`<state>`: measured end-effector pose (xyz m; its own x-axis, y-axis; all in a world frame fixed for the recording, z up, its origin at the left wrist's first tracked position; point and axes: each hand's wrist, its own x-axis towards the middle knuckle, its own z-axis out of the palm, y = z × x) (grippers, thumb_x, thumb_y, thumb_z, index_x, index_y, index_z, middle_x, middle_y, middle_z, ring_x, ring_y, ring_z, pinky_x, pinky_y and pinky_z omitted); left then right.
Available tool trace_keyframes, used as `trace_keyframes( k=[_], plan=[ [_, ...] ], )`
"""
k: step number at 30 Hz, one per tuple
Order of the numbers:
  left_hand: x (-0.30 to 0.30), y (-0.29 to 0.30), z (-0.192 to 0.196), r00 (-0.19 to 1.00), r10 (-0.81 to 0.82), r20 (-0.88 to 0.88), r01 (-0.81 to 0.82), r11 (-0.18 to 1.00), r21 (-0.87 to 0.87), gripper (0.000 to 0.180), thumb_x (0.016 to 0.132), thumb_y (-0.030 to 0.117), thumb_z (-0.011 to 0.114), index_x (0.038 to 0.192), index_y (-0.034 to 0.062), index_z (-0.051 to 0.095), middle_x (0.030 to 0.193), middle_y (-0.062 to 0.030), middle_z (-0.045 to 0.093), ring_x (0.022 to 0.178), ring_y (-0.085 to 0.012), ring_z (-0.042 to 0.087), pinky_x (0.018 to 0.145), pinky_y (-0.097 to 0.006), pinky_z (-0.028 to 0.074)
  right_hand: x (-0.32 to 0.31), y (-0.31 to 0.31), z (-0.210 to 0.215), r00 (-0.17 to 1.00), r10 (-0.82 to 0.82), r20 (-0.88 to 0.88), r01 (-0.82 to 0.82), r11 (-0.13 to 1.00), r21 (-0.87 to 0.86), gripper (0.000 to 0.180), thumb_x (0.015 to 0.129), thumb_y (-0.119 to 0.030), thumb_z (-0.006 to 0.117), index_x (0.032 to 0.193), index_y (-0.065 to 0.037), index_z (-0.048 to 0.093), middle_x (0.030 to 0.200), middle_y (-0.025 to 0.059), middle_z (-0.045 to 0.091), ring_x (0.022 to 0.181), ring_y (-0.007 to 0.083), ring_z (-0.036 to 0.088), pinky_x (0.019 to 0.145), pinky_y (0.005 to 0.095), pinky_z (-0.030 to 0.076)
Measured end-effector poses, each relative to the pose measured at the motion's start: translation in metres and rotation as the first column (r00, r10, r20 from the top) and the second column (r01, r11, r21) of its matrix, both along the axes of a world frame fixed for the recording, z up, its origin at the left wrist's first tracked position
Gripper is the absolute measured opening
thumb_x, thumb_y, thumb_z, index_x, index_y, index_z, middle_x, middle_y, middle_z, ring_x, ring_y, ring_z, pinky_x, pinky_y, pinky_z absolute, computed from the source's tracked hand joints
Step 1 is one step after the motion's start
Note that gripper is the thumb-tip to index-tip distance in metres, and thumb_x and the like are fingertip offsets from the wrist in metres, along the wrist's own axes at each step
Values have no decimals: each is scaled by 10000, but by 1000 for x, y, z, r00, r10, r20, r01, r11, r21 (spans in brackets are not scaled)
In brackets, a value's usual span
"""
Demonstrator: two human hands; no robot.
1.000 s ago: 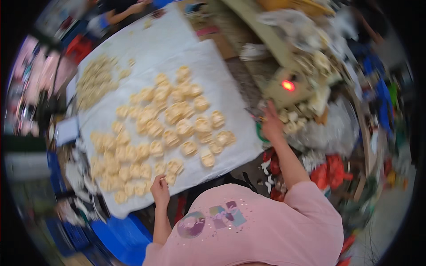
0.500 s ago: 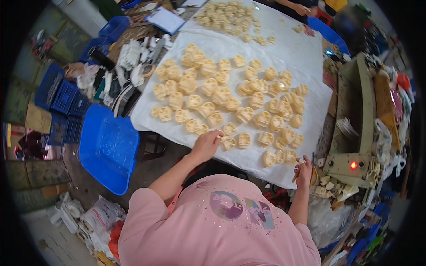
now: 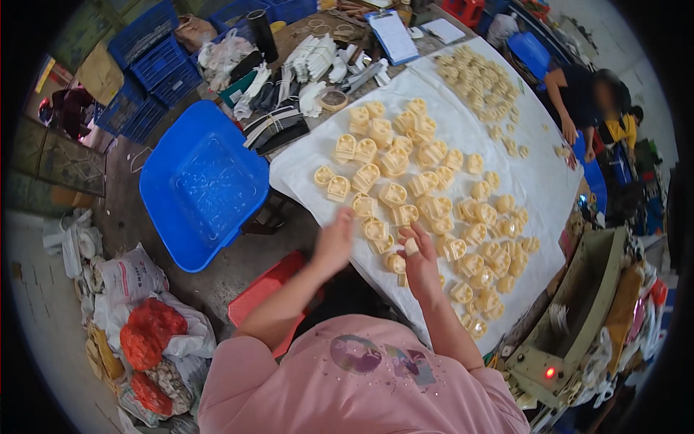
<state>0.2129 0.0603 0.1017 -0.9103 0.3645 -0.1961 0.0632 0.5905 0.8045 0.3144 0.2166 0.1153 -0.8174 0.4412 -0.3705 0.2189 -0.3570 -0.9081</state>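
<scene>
The right hand (image 3: pixel 419 253) is pinching one small cream piece (image 3: pixel 410 247) with its fingers closed on it. The left hand (image 3: pixel 334 242) is hovering open at its 9 o'clock, beside more pieces (image 3: pixel 426 192) lying on the white sheet (image 3: pixel 535 181).

Your left hand (image 3: pixel 334 242), at centre frame, is turned edge-on, so its fingertips and whatever they touch cannot be told. Your right hand (image 3: pixel 419 260) pinches a small pale piece (image 3: pixel 410 247); its shape is too small to make out. Your pink shirt (image 3: pixel 361 383) hides the near edge of the white sheet (image 3: pixel 535 173) and the red object (image 3: pixel 264 296) at lower centre. At the upper right, a second person (image 3: pixel 589 101) is blurred and partly cut by the dark rim. The far yellow parts (image 3: pixel 484 79) blur together. The grey machine (image 3: pixel 578 318) at lower right is cut by the rim.
</scene>
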Motion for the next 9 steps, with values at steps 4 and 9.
trace_keyframes(
  k=[4,9],
  plan=[
    [-117,-42,-28,965,193,-176,-227,954,-197,214,869,135,441,1072,66,442,870,-222,589,828,-393,569,692,-479,441,24,8,-24,978,208,20,-209,964,168,388,894,-116,489,1262,-37,396,1072,78,557,924,134,524,804,268,416],
    [-212,-21,-113,964,145,-222,-215,917,-335,536,808,176,544,1303,124,345,1318,-182,329,1200,-389,328,914,-461,357,71,30,-26,928,181,325,-242,957,158,461,860,-203,559,1266,-55,399,1029,95,571,896,156,544,745,262,454]
  ],
)
